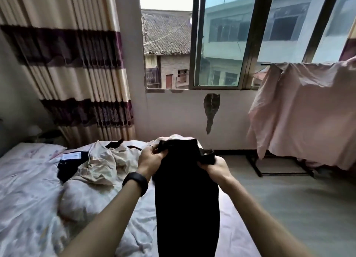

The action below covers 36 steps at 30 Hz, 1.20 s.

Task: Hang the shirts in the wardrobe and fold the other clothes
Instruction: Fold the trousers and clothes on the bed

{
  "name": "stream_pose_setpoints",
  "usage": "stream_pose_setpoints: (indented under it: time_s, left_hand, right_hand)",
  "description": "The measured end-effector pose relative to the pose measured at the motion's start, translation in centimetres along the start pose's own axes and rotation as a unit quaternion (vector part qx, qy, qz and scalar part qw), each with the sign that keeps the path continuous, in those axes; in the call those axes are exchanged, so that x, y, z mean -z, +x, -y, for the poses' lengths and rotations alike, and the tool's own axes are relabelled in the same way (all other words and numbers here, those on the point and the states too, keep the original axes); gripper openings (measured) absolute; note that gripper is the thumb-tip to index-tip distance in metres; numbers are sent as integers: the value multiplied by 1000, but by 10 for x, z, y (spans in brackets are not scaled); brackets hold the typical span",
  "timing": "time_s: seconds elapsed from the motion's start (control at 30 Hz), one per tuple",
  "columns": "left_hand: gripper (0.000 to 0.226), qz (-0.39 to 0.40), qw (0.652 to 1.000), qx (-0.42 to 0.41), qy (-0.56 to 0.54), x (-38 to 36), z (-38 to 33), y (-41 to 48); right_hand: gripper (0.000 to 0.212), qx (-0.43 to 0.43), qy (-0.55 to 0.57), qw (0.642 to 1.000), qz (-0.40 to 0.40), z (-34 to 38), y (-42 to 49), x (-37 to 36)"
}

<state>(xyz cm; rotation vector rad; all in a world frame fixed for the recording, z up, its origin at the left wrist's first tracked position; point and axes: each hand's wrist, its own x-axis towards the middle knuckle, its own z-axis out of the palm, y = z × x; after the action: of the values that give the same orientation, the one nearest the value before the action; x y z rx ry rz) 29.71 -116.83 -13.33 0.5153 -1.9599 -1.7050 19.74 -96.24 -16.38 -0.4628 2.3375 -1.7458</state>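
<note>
The left hand (151, 159) and the right hand (216, 167) are gripping the top edge of a black garment (186, 195) in the lower middle of the frame. The fingers (152, 151) of each hand are curling round a bunch of what looks like the waistband, and the cloth is hanging down between the forearms over the near part of the bed (28, 179). It is reading as trousers or a skirt rather than a shirt, so the step in hand is probably folding. To do it well, the hands should be sliding apart along the top edge until it is sitting taut and level, since the fabric is bunching under both grips. A light shake would be letting the length drop straight before it is laid flat on the bed at lower centre, away from the cream clothes (100, 166) and the dark tagged piece (66, 169) lying at centre left. A pink cloth (300, 112) is draping over a rack at the right, well apart
</note>
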Motion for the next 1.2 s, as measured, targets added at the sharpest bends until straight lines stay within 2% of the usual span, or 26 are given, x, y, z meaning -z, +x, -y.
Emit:
stream_pose_setpoints:
  time_s: [0.23, 0.37, 0.47, 0.53, 0.6, 0.67, 0.8, 0.9, 1.0, 1.1, 1.2]
  left_hand:
    - [11, 58, 990, 121, 49, -33, 149, 121]
    - [11, 58, 981, 166, 82, -54, 223, 187]
    - [31, 51, 974, 203, 88, -66, 287, 247]
    - [34, 55, 972, 210, 95, -76, 322, 278]
    - [53, 69, 967, 216, 116, -85, 350, 291]
    - [58, 99, 956, 232, 151, -93, 387, 290]
    - [56, 156, 919, 290, 216, -98, 463, 225]
    - [57, 135, 896, 354, 231, -83, 504, 138]
    - [47, 104, 858, 433, 256, -65, 530, 32]
    - [26, 92, 822, 481, 291, -50, 533, -76]
    - [30, 108, 799, 505, 308, -41, 530, -167]
  right_hand:
    - [17, -112, -71, 991, -7, -130, 125, -55]
    - [21, -153, -114, 980, -47, -181, 189, -86]
    - [22, -193, -104, 975, -47, -227, 247, -110]
    - [42, -190, -87, 977, -45, -256, 276, -124]
    - [74, -187, -89, 978, -14, -272, 289, -134]
    - [84, -189, -112, 975, 24, -300, 292, -145]
    - [72, -220, -179, 954, 93, -375, 242, -159]
    - [70, -292, -181, 930, 130, -427, 163, -162]
    - [69, -352, -199, 906, 126, -467, 64, -157]
    - [60, -384, -213, 895, 85, -487, -39, -144]
    - [41, -415, -171, 891, 70, -482, -125, -131]
